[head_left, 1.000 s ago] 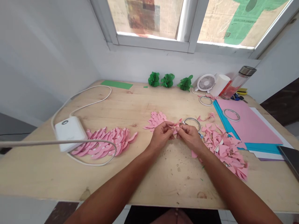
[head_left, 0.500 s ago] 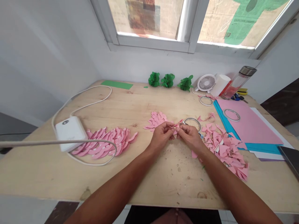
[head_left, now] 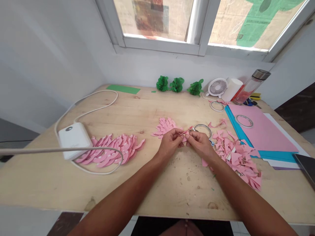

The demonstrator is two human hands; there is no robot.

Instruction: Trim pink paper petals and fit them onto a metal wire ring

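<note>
Near the middle of the wooden table (head_left: 118,114), my left hand (head_left: 172,140) and my right hand (head_left: 199,141) meet over a small piece of pink paper (head_left: 184,135). Both hands pinch it between thumb and fingers, and much of it is hidden. Just beyond my left hand lies a small pile of pink paper petals (head_left: 164,127). A tape roll (head_left: 203,126) rests behind my right hand, with a bit of blue-handled scissors (head_left: 212,143) showing beside it. Pink paper scraps (head_left: 238,157) are heaped to the right of my right hand.
Pink curved strips (head_left: 115,150) lie at left under a cable, next to a white power bank (head_left: 75,140). Green paper shapes (head_left: 176,85), a small fan (head_left: 217,87) and a bottle (head_left: 252,87) line the wall. Coloured sheets (head_left: 268,131) and a dark device (head_left: 305,167) sit at right.
</note>
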